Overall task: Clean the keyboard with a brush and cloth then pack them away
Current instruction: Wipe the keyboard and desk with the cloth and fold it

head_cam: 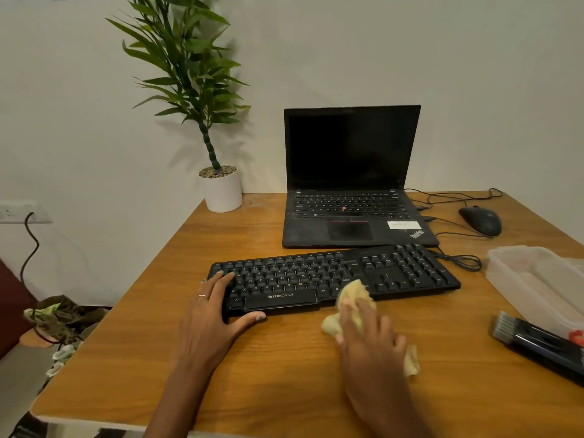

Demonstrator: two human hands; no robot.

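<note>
**Cloth on front edge of keyboard, left hand steadying**

Black full-size plastic keyboard lies flat on the brown wood-grain table, angled slightly, just in front of the open black laptop.

Left hand: fingers straight, resting on the keys at the keyboard's left end; thumb lies along the front edge. No grip, only a flat press.

Right hand: holds the crumpled pale yellow cloth, fingers bunched over it. The cloth's far end touches the keyboard's front edge right of the space bar; another fold shows beside the wrist. Hand is blurred.

Dark blue brush with grey bristles lies on the table at right, untouched, just beside the clear plastic container.

Black wired mouse right of the laptop. Green plant in a white pot at the far left corner.
</note>
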